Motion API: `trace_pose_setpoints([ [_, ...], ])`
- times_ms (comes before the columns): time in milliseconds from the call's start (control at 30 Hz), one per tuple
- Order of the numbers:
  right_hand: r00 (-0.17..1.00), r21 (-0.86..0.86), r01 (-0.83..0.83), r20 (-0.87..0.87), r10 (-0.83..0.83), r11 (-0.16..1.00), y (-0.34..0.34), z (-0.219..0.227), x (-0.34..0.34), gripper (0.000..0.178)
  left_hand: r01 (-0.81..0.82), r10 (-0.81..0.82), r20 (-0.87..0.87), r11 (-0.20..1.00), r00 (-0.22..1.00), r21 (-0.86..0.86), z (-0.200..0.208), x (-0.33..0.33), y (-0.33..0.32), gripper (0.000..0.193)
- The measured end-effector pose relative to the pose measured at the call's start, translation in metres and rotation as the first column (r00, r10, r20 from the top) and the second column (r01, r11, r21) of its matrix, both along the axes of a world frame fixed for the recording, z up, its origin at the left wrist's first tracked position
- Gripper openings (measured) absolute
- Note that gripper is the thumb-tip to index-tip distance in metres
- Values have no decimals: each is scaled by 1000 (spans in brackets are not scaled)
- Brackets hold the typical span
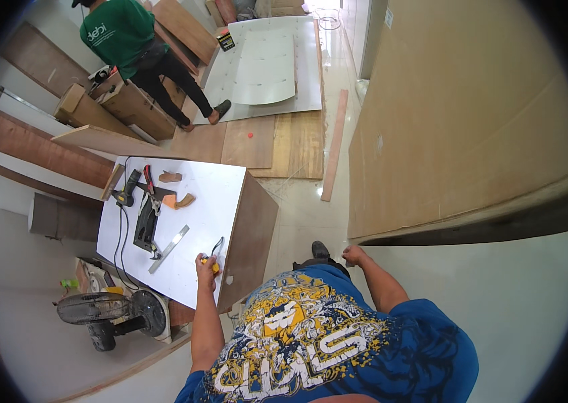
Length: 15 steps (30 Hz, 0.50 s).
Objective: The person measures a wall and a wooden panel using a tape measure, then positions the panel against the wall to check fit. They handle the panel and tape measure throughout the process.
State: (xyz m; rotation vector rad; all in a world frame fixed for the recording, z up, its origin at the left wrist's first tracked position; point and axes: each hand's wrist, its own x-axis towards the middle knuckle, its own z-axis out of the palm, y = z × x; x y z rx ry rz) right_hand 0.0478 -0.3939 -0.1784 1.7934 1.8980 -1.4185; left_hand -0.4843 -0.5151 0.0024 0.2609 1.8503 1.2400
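My left hand (205, 274) is closed round a small yellow-and-black tape measure (215, 267) at the near right edge of a white-topped wooden box (183, 269). A dark strap loop (219, 244) sticks up beside it. Just left of that hand, a metal ruler (169, 248) lies slantwise on the white top. My right hand (353, 254) hangs at my right side, above the floor, with its fingers curled. Whether it holds anything is too small to make out.
Also on the box lie a drill (127, 190), red-handled pliers (148, 176), a black tool (146, 225) and wooden pieces (183, 201). A black fan (99, 309) stands left. A large brown panel (458, 121) rises right. A person in green (123, 37) stands near white sheets (264, 40).
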Motion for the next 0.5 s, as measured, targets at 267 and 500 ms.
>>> trace_pose_setpoints([
  [267,998,-41,18,-67,-21,999,-3,27,-19,31,47,-58,-122,995,991,-87,-7,-14,1,79],
  [500,987,-165,129,-77,-143,978,-14,16,-26,31,-56,-305,-737,905,603,-421,-1,-50,-35,94],
])
